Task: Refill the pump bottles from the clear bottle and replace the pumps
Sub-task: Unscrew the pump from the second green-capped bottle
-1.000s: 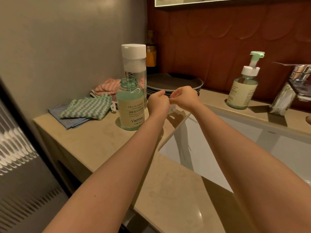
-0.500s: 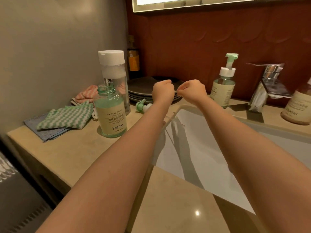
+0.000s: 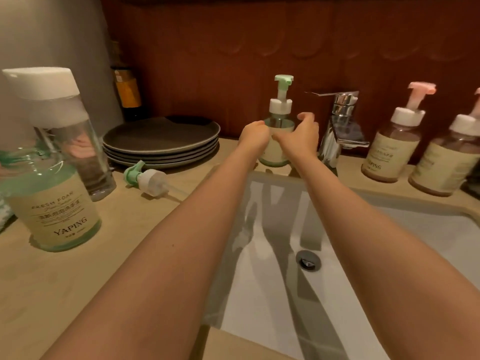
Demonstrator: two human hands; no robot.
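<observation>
Behind the sink, the upright pump bottle stands between the curled left hand, grip unclear, and the wide-spread right hand.

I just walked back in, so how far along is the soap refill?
Looks done: the open green bottle is nearly full, though its loose pump lies on the counter. In hand: the left hand and right hand reach round the green pump bottle by the tap. Left: that one and two pink-pump bottles, pumps on.
</observation>
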